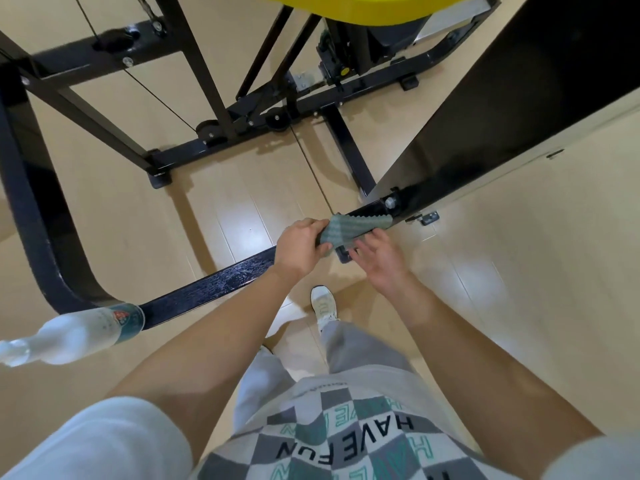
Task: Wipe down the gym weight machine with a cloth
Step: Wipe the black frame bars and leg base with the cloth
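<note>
Wiping stage: cloth (349, 230) sits folded over the machine's low base bar (221, 284), near its right-end joint. The bar to the left looks wet-streaked, likely done; far frame (374, 83) seemingly remains.
Left hand (300, 247): arm reaching down, grip clenched on the cloth's near end.
Right hand (379, 259): grip released, fingers spread just beside the cloth.

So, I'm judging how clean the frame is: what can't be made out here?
Head view only.
Covered: the frame bar where it runs under the cloth and left hand.
Blurred: the bottle, top cut by the left edge, label unreadable.
Cut by the top edge: the yellow part.
Unclear: whether the right hand touches the cloth.
</note>
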